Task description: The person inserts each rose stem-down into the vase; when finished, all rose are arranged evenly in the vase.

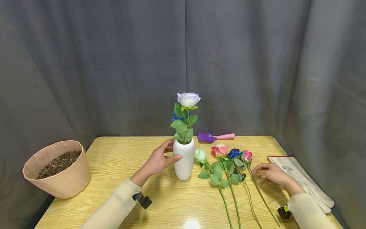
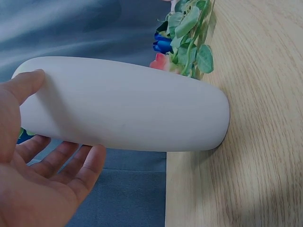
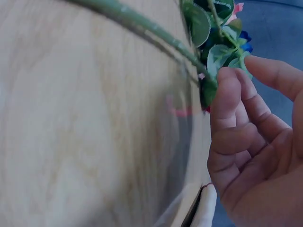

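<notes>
Curtain and table: dark grey curtain (image 1: 137,63) is hung behind a wood-grain table (image 1: 114,159).
Vase: white vase (image 1: 184,163) is stood upright near mid-table; white rose (image 1: 188,100) and a partly hidden blue flower (image 1: 177,117) are held in its mouth.
Laid flowers: green-white rose (image 1: 200,155), coral rose (image 1: 219,150), blue rose (image 1: 234,153) and pink rose (image 1: 247,156) are spread to the vase's right.
Left hand (image 1: 160,160): vase is grasped near its upper part, thumb to one side, fingers to the other.
Left wrist view: four slightly spread fingers (image 2: 92,170) are shown, partly hidden by the vase in the head view.
Right hand (image 1: 271,174): fingers are loosely bent, released, beside the pink rose's stem; whether it is touched cannot be told.
Right wrist view: gap between thumb (image 3: 274,73) and fingertips is revealed, unclear from the head.
</notes>
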Demonstrator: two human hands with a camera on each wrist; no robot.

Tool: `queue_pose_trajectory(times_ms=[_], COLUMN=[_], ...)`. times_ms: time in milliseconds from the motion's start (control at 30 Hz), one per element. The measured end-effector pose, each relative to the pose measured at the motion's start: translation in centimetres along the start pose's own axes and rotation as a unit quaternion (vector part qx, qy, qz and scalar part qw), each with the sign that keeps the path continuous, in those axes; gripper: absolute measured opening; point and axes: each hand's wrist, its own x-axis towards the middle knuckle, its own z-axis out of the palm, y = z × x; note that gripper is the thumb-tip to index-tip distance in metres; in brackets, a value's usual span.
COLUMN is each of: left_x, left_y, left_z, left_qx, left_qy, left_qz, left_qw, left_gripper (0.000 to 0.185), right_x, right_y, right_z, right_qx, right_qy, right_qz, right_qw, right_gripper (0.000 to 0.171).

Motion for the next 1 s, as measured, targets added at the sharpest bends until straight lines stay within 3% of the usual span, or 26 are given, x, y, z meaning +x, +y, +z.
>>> queue_pose_trajectory(times_ms=[200, 533, 1000], left_x=[0.0, -0.1, -0.1], left_y=[0.1, 0.2, 0.1], left_z=[-0.1, 0.0, 0.0], left_qx=[-0.002, 0.0, -0.003], left_qy=[-0.002, -0.006, -0.003], left_qz=[-0.002, -0.008, -0.003], left_qw=[1.0, 1.0, 1.0], left_gripper=[0.072, 0.073, 0.072], right_x=[-0.2, 0.0, -0.1], right_y=[0.7, 1.7, 1.0], right_z=[0.0, 0.2, 0.6], right_qx=[0.009, -0.014, -0.036], right_qy=[0.009, -0.002, -0.011], right_qz=[0.025, 0.027, 0.02], right_qw=[1.0, 1.0, 0.999], right_gripper=[0.032, 0.029, 0.025])
